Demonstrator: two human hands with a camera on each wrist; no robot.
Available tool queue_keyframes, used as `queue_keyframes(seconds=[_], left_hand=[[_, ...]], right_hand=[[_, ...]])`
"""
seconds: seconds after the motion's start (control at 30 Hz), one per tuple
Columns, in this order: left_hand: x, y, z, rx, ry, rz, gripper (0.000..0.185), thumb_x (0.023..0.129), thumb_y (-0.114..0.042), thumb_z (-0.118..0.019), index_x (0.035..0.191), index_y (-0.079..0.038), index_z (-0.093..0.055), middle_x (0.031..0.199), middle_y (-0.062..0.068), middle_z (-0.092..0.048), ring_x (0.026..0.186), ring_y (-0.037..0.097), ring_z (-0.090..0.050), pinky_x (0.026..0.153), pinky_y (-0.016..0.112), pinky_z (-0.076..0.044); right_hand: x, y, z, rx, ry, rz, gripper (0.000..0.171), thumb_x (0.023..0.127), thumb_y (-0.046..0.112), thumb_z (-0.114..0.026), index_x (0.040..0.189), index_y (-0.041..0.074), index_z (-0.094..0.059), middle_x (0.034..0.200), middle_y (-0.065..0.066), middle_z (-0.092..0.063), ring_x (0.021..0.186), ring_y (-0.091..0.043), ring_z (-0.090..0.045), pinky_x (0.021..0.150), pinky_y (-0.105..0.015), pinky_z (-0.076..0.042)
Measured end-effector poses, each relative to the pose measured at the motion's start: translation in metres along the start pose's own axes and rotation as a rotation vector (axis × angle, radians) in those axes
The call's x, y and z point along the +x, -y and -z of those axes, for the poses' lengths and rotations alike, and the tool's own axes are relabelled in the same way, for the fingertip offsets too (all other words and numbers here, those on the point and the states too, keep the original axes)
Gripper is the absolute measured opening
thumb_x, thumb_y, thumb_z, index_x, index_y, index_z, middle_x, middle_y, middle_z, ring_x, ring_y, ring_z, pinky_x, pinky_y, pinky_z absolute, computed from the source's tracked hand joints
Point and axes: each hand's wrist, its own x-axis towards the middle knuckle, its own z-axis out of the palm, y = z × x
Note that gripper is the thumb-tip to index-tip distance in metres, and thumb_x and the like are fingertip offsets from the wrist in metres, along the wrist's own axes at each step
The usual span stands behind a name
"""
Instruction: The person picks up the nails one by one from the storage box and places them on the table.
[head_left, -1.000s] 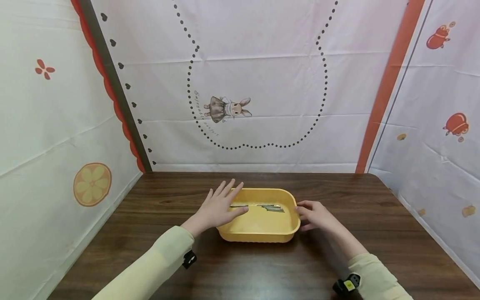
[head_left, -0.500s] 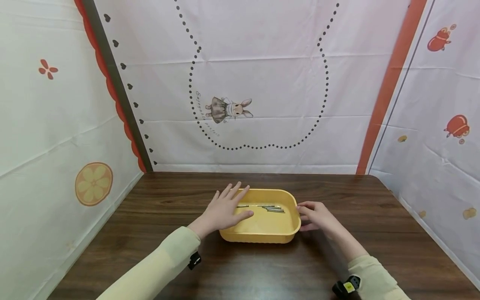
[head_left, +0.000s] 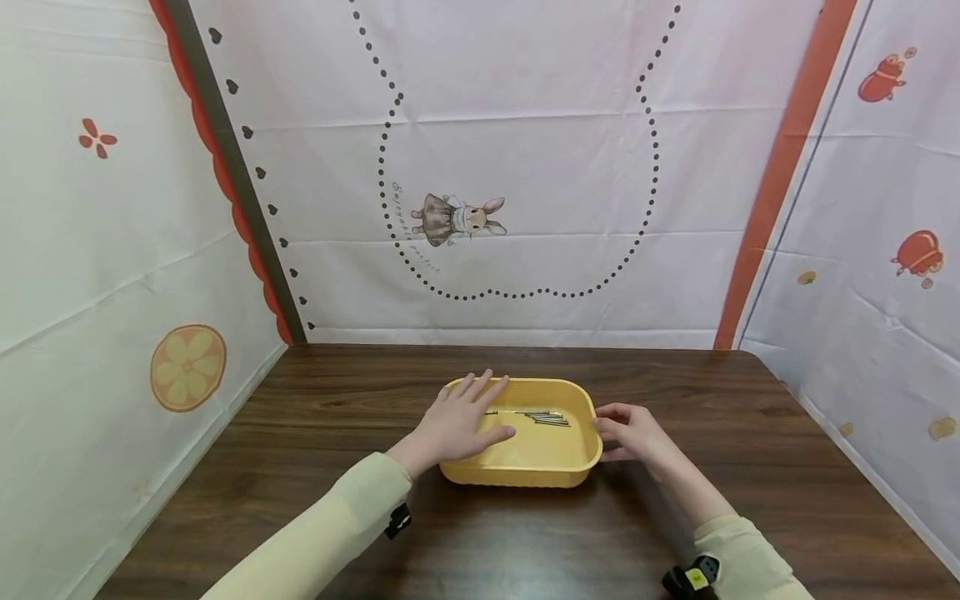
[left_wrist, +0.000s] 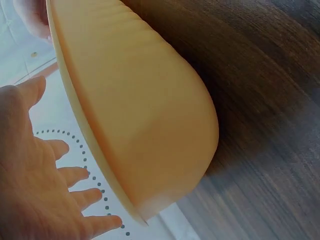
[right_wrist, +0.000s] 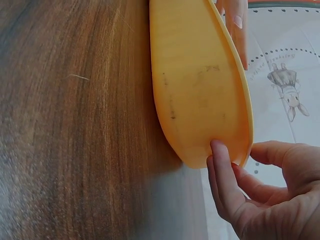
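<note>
On the dark table (head_left: pixel 300 500), left to right: left hand (head_left: pixel 459 425) lies flat, fingers straight, over the left rim of the yellow tray (head_left: pixel 525 475), covering part of the thin metal rods (head_left: pixel 542 416) inside. Right hand (head_left: pixel 630 432) pinches the right end wall, thumb outside. Risk: pressing one rim could tip the light tray and scatter rods.

Shallow yellow tray (head_left: pixel 525 475) on table, thin metal rods (head_left: pixel 542 416) inside (far end)
</note>
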Motion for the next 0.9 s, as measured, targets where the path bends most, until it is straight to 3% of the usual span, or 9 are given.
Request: queue_keyframes(seconds=[0.17, 0.47, 0.9], left_hand=[[0.003, -0.004, 0.004, 0.022, 0.019, -0.029, 0.076, 0.096, -0.063, -0.043, 0.158, -0.027, -0.022, 0.166, 0.008, -0.021, 0.152, 0.036, -0.023, 0.120, 0.060, -0.022], [0.006, -0.008, 0.012, 0.053, 0.217, -0.086, 0.072, 0.099, -0.058, -0.044, 0.159, -0.026, -0.019, 0.166, 0.008, -0.021, 0.153, 0.034, -0.021, 0.121, 0.060, -0.021], [0.014, -0.007, 0.012, 0.086, 0.253, -0.080, 0.073, 0.098, -0.059, -0.044, 0.159, -0.029, -0.017, 0.166, 0.006, -0.020, 0.153, 0.032, -0.020, 0.121, 0.059, -0.023]], right_hand=[[-0.001, 0.003, 0.002, 0.004, 0.004, 0.013, 0.042, 0.097, 0.013, -0.056, 0.129, -0.015, -0.050, 0.121, -0.029, -0.061, 0.093, -0.019, -0.069, 0.072, -0.037, -0.062], [-0.004, 0.003, 0.003, 0.003, 0.035, 0.003, 0.043, 0.096, 0.010, -0.058, 0.131, -0.014, -0.049, 0.117, -0.026, -0.062, 0.091, -0.017, -0.068, 0.072, -0.036, -0.062], [-0.004, 0.004, 0.006, 0.053, 0.081, -0.013, 0.048, 0.095, 0.005, -0.058, 0.135, -0.018, -0.043, 0.117, -0.027, -0.061, 0.093, -0.015, -0.068, 0.075, -0.032, -0.062]])
